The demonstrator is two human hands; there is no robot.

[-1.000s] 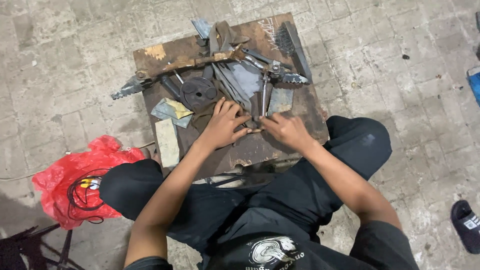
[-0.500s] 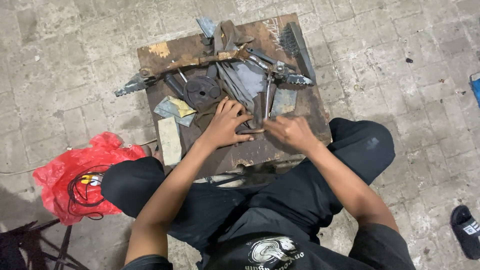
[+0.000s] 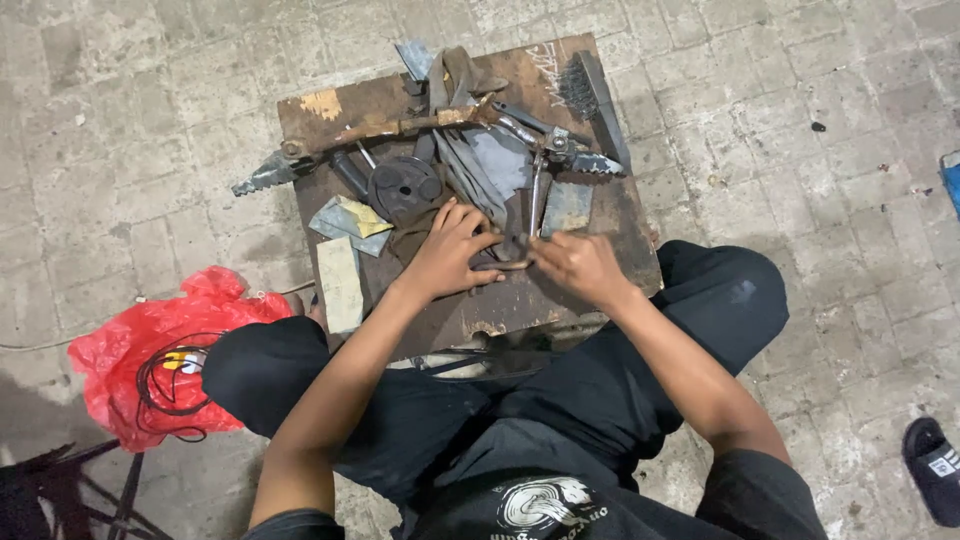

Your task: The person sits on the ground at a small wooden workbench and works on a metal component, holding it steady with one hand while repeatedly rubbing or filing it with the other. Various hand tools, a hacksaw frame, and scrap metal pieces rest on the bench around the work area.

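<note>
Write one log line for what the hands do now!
left hand: on small dark metal piece | right hand: pinching it | wooden board: cluttered

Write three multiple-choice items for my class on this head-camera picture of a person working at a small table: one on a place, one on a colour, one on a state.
1. Where does the plastic bag lie?
A. On the floor, at the person's left
B. On the wooden table
C. On the person's lap

2. What colour is the bag?
A. Blue
B. Red
C. White

3. How are the left hand and right hand placed?
A. Raised in the air
B. Resting on the knees
C. Both down on the wooden table, at a small dark metal piece

Key: 1 A, it sits on the paving beside the left knee; 2 B, it is bright red; 3 C, both hands meet at the piece.
</note>
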